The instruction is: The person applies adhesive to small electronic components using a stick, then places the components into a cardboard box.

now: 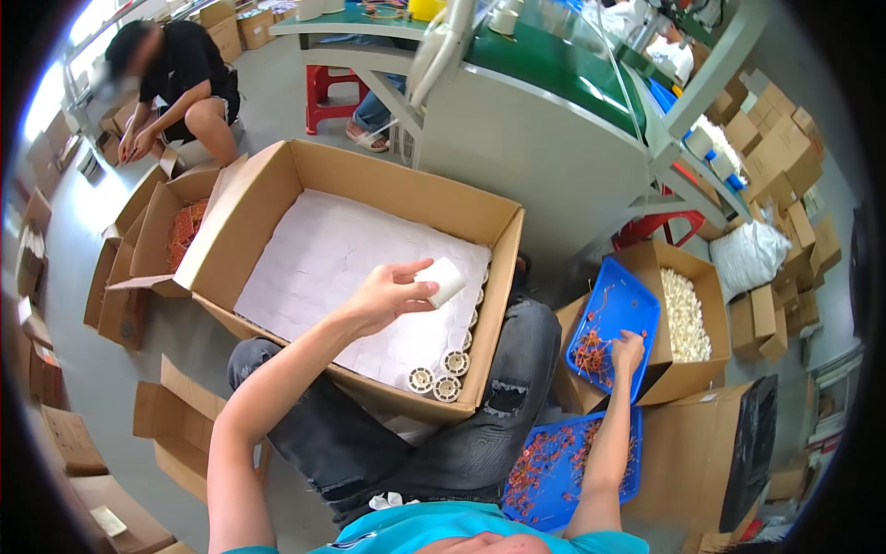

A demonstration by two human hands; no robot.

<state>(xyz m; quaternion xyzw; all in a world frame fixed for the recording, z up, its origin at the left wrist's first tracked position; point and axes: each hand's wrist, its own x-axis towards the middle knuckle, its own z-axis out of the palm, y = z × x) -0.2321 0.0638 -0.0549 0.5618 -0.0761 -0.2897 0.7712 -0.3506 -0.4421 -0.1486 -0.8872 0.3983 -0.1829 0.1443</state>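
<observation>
My left hand [386, 297] grips a white cylindrical part [441, 281] between thumb and fingers, above a large open carton [360, 379]. White sheeting [323, 249] covers most of its inside. Along the right inner edge stand several cream round parts with slotted ends [447, 389]. Out to the right, my right hand [628, 352] dips into a blue tray [637, 294], its fingers drawn together beside a tangle of thin red-orange wired pieces [591, 355]. What those fingers pinch, if anything, is too small to make out.
A second blue tray [546, 511] of red pieces lies near my right side. Behind it stands a carton of small cream pieces [681, 319]. A green-topped workbench [554, 69] is ahead. Open cartons [185, 434] sit to the left, where another person [175, 83] crouches.
</observation>
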